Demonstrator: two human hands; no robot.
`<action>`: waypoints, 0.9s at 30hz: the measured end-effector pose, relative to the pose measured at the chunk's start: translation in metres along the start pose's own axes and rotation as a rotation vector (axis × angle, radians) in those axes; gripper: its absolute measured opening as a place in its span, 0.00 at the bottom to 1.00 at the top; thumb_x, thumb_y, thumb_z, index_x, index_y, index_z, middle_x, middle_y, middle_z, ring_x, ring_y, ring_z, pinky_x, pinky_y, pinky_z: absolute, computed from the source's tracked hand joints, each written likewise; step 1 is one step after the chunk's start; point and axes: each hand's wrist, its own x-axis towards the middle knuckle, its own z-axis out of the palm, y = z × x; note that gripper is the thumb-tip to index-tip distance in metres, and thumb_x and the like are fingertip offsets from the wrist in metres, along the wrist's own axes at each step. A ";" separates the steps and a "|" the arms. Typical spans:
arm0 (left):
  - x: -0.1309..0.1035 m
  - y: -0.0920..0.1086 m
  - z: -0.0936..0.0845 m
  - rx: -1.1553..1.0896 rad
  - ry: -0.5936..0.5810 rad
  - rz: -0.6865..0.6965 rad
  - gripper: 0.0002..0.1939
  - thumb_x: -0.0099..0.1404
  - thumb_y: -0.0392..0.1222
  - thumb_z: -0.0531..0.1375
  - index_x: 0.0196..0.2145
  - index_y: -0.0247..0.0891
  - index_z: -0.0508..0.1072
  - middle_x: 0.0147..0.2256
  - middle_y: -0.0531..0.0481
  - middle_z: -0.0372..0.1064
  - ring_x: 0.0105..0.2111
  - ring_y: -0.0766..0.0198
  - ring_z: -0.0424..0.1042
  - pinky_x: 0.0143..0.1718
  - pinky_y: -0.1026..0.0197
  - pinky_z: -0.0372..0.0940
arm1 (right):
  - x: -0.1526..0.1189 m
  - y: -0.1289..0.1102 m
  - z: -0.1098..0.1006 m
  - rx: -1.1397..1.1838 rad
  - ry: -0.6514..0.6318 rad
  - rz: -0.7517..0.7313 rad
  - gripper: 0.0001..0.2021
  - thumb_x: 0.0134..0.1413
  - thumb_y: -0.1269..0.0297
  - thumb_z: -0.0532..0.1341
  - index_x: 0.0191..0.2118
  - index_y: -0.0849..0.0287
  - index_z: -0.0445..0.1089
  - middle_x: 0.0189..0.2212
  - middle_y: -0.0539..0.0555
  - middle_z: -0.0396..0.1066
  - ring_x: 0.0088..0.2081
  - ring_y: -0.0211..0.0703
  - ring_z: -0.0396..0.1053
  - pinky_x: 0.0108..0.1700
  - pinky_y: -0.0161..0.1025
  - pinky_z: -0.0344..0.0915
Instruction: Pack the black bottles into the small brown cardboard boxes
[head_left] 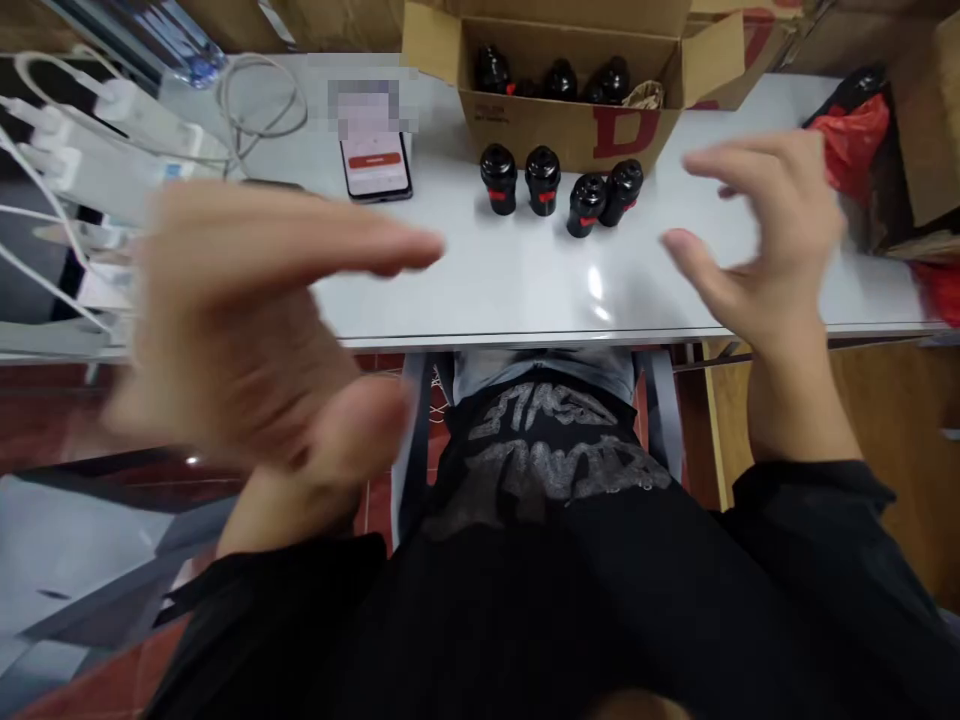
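Observation:
Close to the camera, my left hand (255, 330) is raised at the left, fingers and thumb apart, holding nothing; it is a little blurred. Over the table's right part hangs my right hand (772, 230), its thumb and fingers spread with nothing between them. Several black bottles with red labels stand upright on the white table (465, 300): one (499, 180) at the left, one (542, 181) beside it, and two (586, 205) (622, 192) close together nearer my right hand. Behind them an open cardboard box (547, 130) holds more black bottles (561, 80).
A phone (375, 160) with a lit screen lies left of the bottles. Power strips (97, 160) and a grey cable (262, 130) take up the left side. A red plastic bag (851, 145) and another carton (919, 130) are at the right.

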 end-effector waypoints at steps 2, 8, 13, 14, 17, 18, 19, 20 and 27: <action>0.048 -0.021 0.022 0.259 0.046 0.304 0.37 0.95 0.74 0.53 0.80 0.47 0.79 0.71 0.47 0.82 0.75 0.32 0.83 0.80 0.18 0.75 | 0.054 -0.007 0.000 -0.044 0.043 -0.131 0.30 0.87 0.39 0.77 0.68 0.65 0.86 0.90 0.62 0.69 0.94 0.70 0.57 0.89 0.59 0.69; 0.162 -0.110 0.096 0.265 -0.305 0.272 0.54 0.82 0.89 0.64 0.83 0.43 0.75 0.87 0.35 0.63 0.92 0.20 0.57 0.94 0.14 0.52 | 0.199 0.021 -0.004 -0.352 0.125 -0.472 0.47 0.83 0.25 0.70 0.72 0.75 0.82 0.89 0.65 0.68 0.92 0.79 0.56 0.91 0.73 0.51; 0.170 -0.137 0.126 0.192 -0.305 0.241 0.51 0.85 0.86 0.61 0.85 0.45 0.75 0.87 0.33 0.66 0.93 0.18 0.56 0.95 0.15 0.52 | 0.225 0.055 0.013 -0.357 0.211 -0.567 0.39 0.88 0.29 0.70 0.71 0.66 0.83 0.88 0.69 0.70 0.92 0.84 0.60 0.91 0.79 0.55; 0.168 -0.138 0.126 0.192 -0.294 0.241 0.51 0.86 0.86 0.60 0.85 0.45 0.74 0.87 0.34 0.67 0.94 0.20 0.56 0.95 0.16 0.52 | 0.226 0.060 0.017 -0.353 0.229 -0.571 0.38 0.88 0.29 0.71 0.73 0.63 0.82 0.88 0.69 0.70 0.92 0.84 0.60 0.91 0.81 0.55; 0.165 -0.143 0.119 0.216 -0.261 0.257 0.49 0.86 0.86 0.59 0.84 0.47 0.75 0.87 0.34 0.67 0.94 0.21 0.55 0.96 0.15 0.50 | 0.225 0.068 0.025 -0.351 0.289 -0.570 0.41 0.85 0.25 0.72 0.80 0.55 0.78 0.89 0.67 0.69 0.92 0.84 0.61 0.93 0.81 0.54; 0.166 -0.145 0.116 0.228 -0.250 0.259 0.49 0.86 0.87 0.59 0.83 0.48 0.76 0.87 0.34 0.68 0.94 0.21 0.55 0.96 0.15 0.49 | 0.225 0.070 0.026 -0.351 0.302 -0.567 0.43 0.83 0.23 0.72 0.81 0.53 0.77 0.89 0.67 0.69 0.92 0.84 0.61 0.94 0.79 0.55; 0.167 -0.147 0.114 0.241 -0.238 0.258 0.49 0.85 0.87 0.60 0.82 0.48 0.76 0.87 0.33 0.67 0.94 0.21 0.56 0.96 0.14 0.48 | 0.224 0.071 0.025 -0.349 0.309 -0.566 0.45 0.81 0.21 0.72 0.82 0.52 0.77 0.89 0.67 0.69 0.91 0.83 0.62 0.94 0.78 0.55; 0.168 -0.149 0.112 0.251 -0.225 0.254 0.50 0.84 0.88 0.61 0.81 0.47 0.77 0.88 0.33 0.67 0.94 0.21 0.56 0.96 0.14 0.48 | 0.223 0.070 0.022 -0.346 0.312 -0.567 0.48 0.79 0.18 0.73 0.82 0.52 0.77 0.89 0.67 0.70 0.91 0.83 0.64 0.94 0.76 0.56; 0.174 -0.157 0.115 0.274 -0.151 0.291 0.41 0.83 0.82 0.68 0.73 0.46 0.81 0.88 0.30 0.66 0.93 0.23 0.58 0.95 0.15 0.52 | 0.238 0.001 -0.051 -0.391 0.375 -0.345 0.40 0.97 0.40 0.52 0.65 0.80 0.83 0.63 0.60 0.88 0.78 0.65 0.79 0.82 0.68 0.64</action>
